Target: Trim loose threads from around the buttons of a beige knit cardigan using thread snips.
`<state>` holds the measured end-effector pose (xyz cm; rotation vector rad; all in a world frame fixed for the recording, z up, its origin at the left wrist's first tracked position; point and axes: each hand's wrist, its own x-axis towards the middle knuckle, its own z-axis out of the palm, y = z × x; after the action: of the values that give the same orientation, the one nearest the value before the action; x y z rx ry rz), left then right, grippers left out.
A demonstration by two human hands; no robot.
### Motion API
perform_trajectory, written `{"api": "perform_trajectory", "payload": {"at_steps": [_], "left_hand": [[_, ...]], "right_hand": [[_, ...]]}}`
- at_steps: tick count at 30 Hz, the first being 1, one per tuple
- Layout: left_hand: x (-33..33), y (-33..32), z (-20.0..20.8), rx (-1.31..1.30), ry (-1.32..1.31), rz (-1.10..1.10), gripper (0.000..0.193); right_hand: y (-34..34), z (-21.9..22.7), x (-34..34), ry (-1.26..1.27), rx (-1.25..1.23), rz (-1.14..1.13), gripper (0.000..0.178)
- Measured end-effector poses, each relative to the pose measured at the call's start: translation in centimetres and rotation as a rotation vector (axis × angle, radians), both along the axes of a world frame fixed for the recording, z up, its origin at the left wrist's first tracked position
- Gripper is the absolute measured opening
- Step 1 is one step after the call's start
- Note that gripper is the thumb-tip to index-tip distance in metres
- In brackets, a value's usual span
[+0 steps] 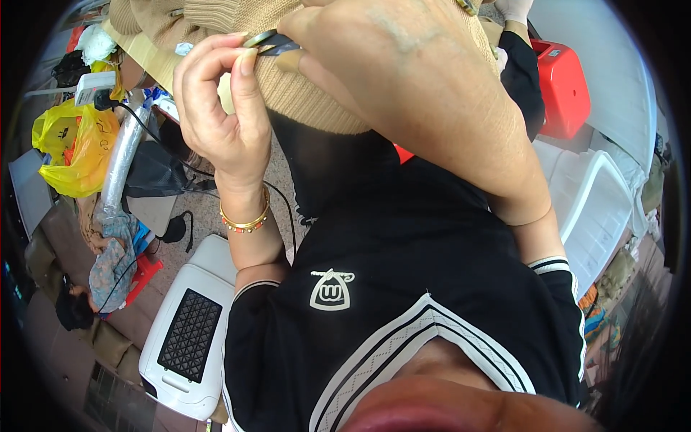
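Observation:
A small dark, thin, flat piece (276, 49) with a greyish-green edge lies between my two hands; its exact kind is hard to make out. Thumb and fingertips of my left hand (224, 101) pinch its left end, the wrist bearing a gold and red bracelet (245, 217). At its right end, the fingers of my right hand (374, 47) are closed on it, the back of that hand hiding most of its fingertips. Just below and behind both hands spreads a tan ribbed knit garment (317, 97).
To the left are a yellow plastic bag (83, 155), a white plug adapter (93, 86) with a black cable (288, 209), and a white case with a black grille (188, 327). A red plastic stool-like object (565, 90) and a translucent white bin (597, 194) stand on the right.

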<state>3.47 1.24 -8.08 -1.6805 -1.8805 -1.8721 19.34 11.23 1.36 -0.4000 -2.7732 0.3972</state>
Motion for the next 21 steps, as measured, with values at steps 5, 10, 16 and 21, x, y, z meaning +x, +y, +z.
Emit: {"api": "perform_trajectory", "payload": {"at_steps": [5,10,16,21], "left_hand": [[-0.1,0.4,0.4,0.012,0.315,0.073,0.009],[0.0,0.3,0.3,0.044,0.434,0.114,0.008],[1.3,0.4,-0.7,0.137,-0.219,0.021,0.009],[-0.5,-0.8,-0.4,0.077,-0.467,0.108,0.014]], "right_hand": [[-0.6,-0.5,0.1,0.150,-0.011,-0.077,0.008],[-1.3,-0.1,-0.3,-0.008,0.117,-0.108,0.008],[-1.2,-0.8,0.1,0.201,-0.008,-0.147,0.011],[0.3,1.4,2.2,0.293,-0.249,-0.055,0.016]]}}
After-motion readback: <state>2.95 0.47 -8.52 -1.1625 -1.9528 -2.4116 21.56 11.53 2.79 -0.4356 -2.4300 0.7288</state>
